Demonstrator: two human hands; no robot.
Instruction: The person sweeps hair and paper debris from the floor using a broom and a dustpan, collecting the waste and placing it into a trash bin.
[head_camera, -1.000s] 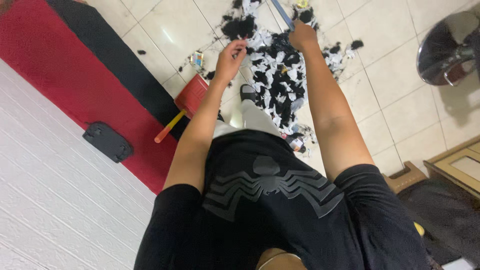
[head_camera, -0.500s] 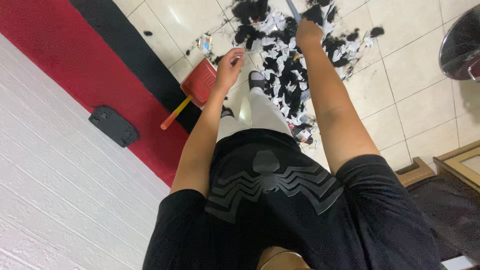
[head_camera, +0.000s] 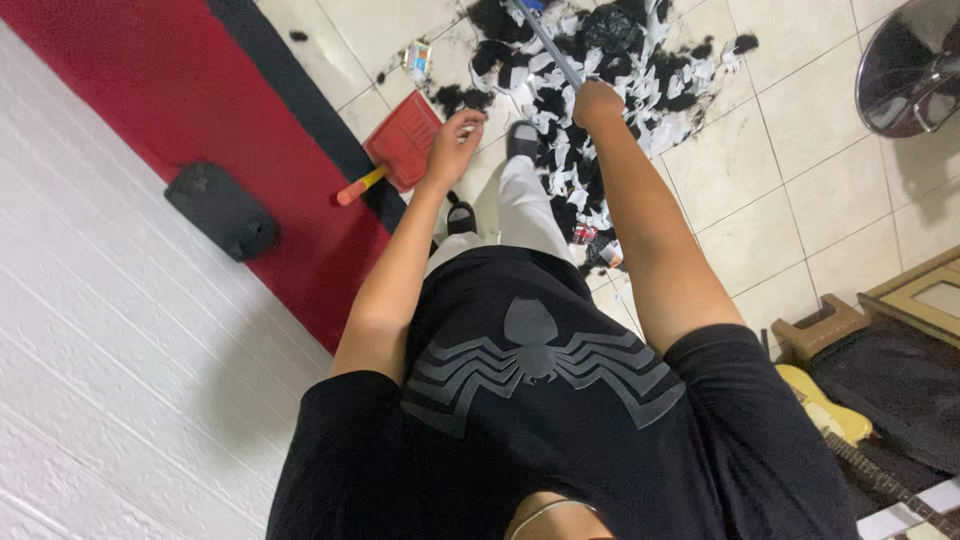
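Gripping a thin metal broom handle (head_camera: 548, 40), my right hand (head_camera: 597, 103) closes around it above the heap of black-and-white scraps (head_camera: 610, 70) on glossy tiles. My left hand (head_camera: 455, 140) hangs loosely curled, empty, beside the red plastic dustpan (head_camera: 405, 140).

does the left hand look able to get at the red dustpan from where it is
Probably yes. The left hand is empty and hovers just right of the red dustpan on the floor, with nothing between them. The right hand grips the broom handle, so it stays busy.
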